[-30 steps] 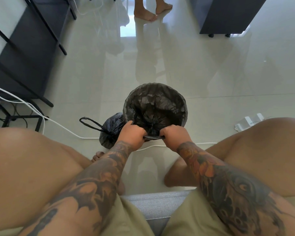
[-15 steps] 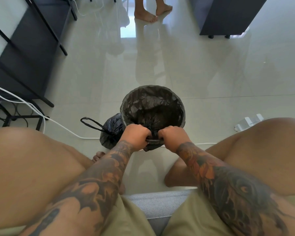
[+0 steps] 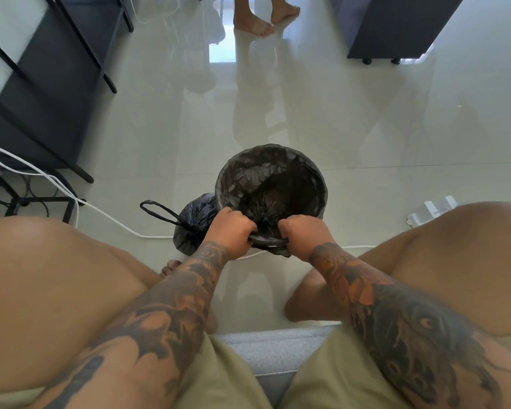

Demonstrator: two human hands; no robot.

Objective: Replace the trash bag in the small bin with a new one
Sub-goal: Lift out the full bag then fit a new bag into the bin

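Note:
The small round bin (image 3: pixel 320 184) stands on the tiled floor between my knees, lined with a crinkled black trash bag (image 3: pixel 257 175) whose edge wraps over most of the rim. My left hand (image 3: pixel 229 231) and my right hand (image 3: pixel 303 231) both grip the bag's edge at the near side of the rim, fingers curled over it, with a bunched fold of plastic hanging below between them. A tied-off black trash bag (image 3: pixel 192 222) with a loop handle lies on the floor against the bin's left side.
A white cable (image 3: pixel 106 215) runs across the floor from the left, passing behind the tied bag and under my hands. A black metal frame (image 3: pixel 42 119) stands at left, a dark cabinet (image 3: pixel 396 22) at top right, a white power strip (image 3: pixel 431 209) at right. Another person's bare feet (image 3: pixel 260 23) are at the top.
The bin with its liner has shifted slightly toward me. Both hands have pulled the bag's near edge further down over the rim, and the bunched plastic now hangs lower between them.

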